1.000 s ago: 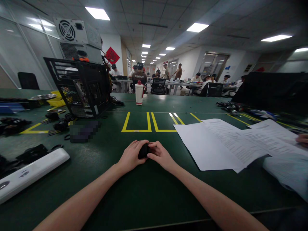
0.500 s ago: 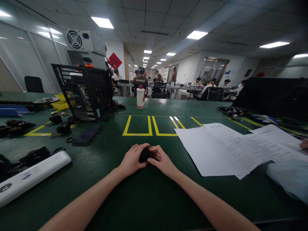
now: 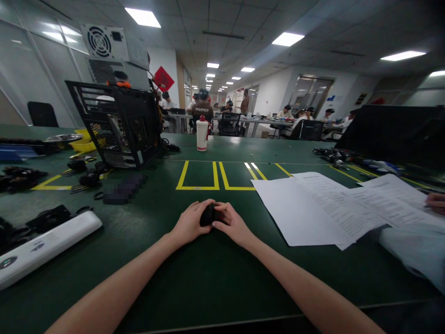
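Over the green table, my left hand (image 3: 190, 221) is closed around a small black object (image 3: 207, 215), its thumb below and its fingers over the top. Most of that object is covered, so its kind cannot be made out. My right hand (image 3: 233, 222) is closed with bent fingers at the object's right side, thumb and fingertips against it. Both hands meet just in front of the yellow tape outlines (image 3: 197, 188). White printed sheets (image 3: 295, 208) lie to the right of my right hand.
A white power strip (image 3: 48, 248) and black cables lie at left. Behind them stand an open black computer case (image 3: 114, 125) and a white bottle with a red lid (image 3: 202, 134). Another person's hand (image 3: 436, 202) and sleeve (image 3: 413, 250) are at the right edge, near a dark monitor (image 3: 392, 132).
The view has tilted slightly, so the table and hands appear a little higher. My hands keep hold of the black object, with barely any shift of the fingers.
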{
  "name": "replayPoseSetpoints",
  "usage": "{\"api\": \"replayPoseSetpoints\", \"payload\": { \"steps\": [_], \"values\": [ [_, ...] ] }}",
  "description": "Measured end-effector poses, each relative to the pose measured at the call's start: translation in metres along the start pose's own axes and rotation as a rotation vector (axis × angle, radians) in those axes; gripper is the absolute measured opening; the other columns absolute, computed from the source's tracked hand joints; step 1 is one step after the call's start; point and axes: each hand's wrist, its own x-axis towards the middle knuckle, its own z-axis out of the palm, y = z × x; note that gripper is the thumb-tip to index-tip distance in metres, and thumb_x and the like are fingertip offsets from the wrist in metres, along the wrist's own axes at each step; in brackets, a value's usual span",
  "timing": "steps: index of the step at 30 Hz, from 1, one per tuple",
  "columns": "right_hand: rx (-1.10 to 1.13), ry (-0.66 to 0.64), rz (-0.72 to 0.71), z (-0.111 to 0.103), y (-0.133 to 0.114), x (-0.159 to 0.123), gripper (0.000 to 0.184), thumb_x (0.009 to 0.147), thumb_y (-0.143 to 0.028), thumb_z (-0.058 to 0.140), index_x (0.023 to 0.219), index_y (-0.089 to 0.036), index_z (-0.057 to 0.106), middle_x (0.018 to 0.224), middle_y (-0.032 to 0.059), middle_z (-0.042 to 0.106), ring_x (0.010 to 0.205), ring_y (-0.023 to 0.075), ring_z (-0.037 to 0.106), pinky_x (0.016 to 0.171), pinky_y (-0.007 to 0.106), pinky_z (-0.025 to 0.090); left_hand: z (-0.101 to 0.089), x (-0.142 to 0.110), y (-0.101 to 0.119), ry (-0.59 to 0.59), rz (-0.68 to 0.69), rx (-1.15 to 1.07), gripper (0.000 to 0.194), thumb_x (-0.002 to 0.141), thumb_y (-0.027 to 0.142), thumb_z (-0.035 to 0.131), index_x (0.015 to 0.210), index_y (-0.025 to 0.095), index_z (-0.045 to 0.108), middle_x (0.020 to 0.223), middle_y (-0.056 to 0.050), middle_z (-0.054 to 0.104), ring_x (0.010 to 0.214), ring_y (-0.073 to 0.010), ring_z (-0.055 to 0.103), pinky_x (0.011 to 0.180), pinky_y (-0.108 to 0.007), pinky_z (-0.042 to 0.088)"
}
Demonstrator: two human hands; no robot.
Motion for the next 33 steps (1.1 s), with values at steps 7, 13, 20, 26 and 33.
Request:
{"api": "replayPoseSetpoints", "payload": {
  "steps": [7,13,20,26,33],
  "values": [
    [-0.029,0.008,0.1,-0.0027,-0.0047,0.0009,0.033,0.075,-0.022,0.051,0.106,-0.023,0.044,0.11,0.0034,0.05,0.105,0.0169,0.048,0.093,0.039,0.038,0.001,0.0002,-0.003,-0.008,-0.018,-0.021,0.065,0.066,0.028,0.061,0.122,0.029,0.027,0.119,-0.001,0.046,0.112,-0.0222,0.041,0.095,-0.043,0.032],
    [-0.048,-0.005,0.024,-0.0006,-0.0066,-0.0015,0.035,0.069,-0.016,0.057,0.101,-0.023,0.044,0.11,0.0021,0.048,0.11,0.0158,0.044,0.097,0.037,0.034,0.0012,0.0004,-0.003,-0.011,-0.009,-0.023,0.064,0.066,0.028,0.06,0.122,0.029,0.027,0.12,-0.001,0.045,0.111,-0.022,0.041,0.096,-0.043,0.031],
    [-0.034,0.007,0.066,-0.0005,-0.0084,-0.0011,0.02,0.075,-0.021,0.05,0.095,-0.023,0.046,0.105,0.0018,0.05,0.101,0.0161,0.051,0.089,0.037,0.042,0.0019,0.0019,-0.006,-0.03,-0.052,-0.039,0.066,0.066,0.03,0.061,0.122,0.03,0.027,0.115,-0.002,0.048,0.106,-0.0232,0.045,0.088,-0.041,0.038],
    [-0.097,0.03,0.123,-0.0023,-0.0016,-0.0002,0.034,0.072,-0.018,0.053,0.104,-0.022,0.042,0.11,0.0041,0.05,0.107,0.0171,0.047,0.094,0.039,0.037,0.0006,0.0041,-0.0052,-0.066,-0.105,-0.073,0.066,0.065,0.031,0.061,0.122,0.03,0.027,0.112,-0.003,0.05,0.105,-0.0236,0.047,0.086,-0.039,0.039],
    [-0.185,0.003,0.097,-0.0018,-0.0017,-0.0027,0.034,0.068,-0.016,0.058,0.098,-0.022,0.042,0.108,0.0026,0.05,0.106,0.0157,0.048,0.095,0.038,0.036,-0.001,0.0073,-0.0103,-0.131,-0.15,-0.158,0.066,0.067,0.034,0.059,0.124,0.031,0.025,0.115,-0.003,0.048,0.105,-0.0244,0.047,0.085,-0.039,0.039]
  ]
}}
